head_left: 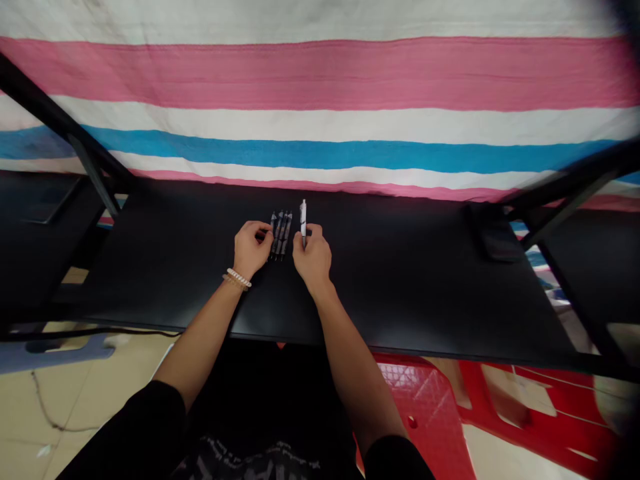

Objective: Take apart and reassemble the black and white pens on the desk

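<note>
Several dark pens (283, 233) lie side by side in a row on the black table (410, 280), tips and clips pointing away from me. My left hand (253, 248) is at the left edge of this row, thumb and forefinger closed around the leftmost dark pen; the fingertips partly hide it. To the right of the row, my right hand (313, 257) grips a white pen (303, 217) by its lower end, between thumb and fingers. The white pen points away from me, and its lower part is hidden in the hand.
A dark flat object, maybe a phone (497, 233), rests at the table's right end. Black metal braces (95, 173) flank both sides. Behind hangs a striped cloth (320, 73). A red plastic stool (425, 407) stands below the front edge at right.
</note>
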`<state>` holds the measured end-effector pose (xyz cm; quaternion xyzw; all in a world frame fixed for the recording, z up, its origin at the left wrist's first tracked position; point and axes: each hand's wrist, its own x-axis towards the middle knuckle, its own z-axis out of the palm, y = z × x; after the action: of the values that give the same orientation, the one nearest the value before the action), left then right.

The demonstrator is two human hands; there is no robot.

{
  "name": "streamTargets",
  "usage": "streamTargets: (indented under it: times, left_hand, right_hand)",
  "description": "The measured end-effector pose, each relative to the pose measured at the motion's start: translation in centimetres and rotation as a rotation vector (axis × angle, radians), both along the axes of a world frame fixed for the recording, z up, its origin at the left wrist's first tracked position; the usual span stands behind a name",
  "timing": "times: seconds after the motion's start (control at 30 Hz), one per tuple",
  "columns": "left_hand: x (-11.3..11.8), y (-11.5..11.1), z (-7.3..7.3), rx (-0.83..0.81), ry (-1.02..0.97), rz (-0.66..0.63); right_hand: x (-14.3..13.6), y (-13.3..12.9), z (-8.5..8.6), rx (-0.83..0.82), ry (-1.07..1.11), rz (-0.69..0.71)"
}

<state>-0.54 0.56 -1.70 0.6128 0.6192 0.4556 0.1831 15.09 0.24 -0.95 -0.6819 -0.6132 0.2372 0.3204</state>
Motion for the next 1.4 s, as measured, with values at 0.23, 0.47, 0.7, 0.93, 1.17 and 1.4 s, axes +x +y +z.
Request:
streamTargets:
  times: [0.23,0.47,0.7,0.93,1.17,1.4]
  left_hand:
    - [0.0,0.0,0.3,0.020,0.010,-0.002]
    - [0.0,0.0,0.4,0.007,0.012,0.003]
    - [0.1,-0.1,-0.1,-0.036,0.001,-0.042]
    - [-0.2,0.0,-0.3,-0.088,0.025,-0.073]
    - [-0.3,0.2,-0.3,-0.095,0.043,-0.084]
    - [-0.4,0.1,-0.2,-0.108,0.106,-0.080]
  right_hand:
    - [-0.2,-0.3,0.4,-0.040,-0.116,0.025]
    - [-0.4,-0.2,0.9,-0.145,-0.297,0.073]
    - [-0.7,-0.2,1.1,-0.180,-0.408,0.120]
    - [-0.9,-0.4,1.3,-0.174,-0.475,0.145]
    - [-0.9,-0.4,1.3,-0.173,-0.479,0.150]
    - [-0.7,-0.4,1.4,-0.158,-0.486,0.206]
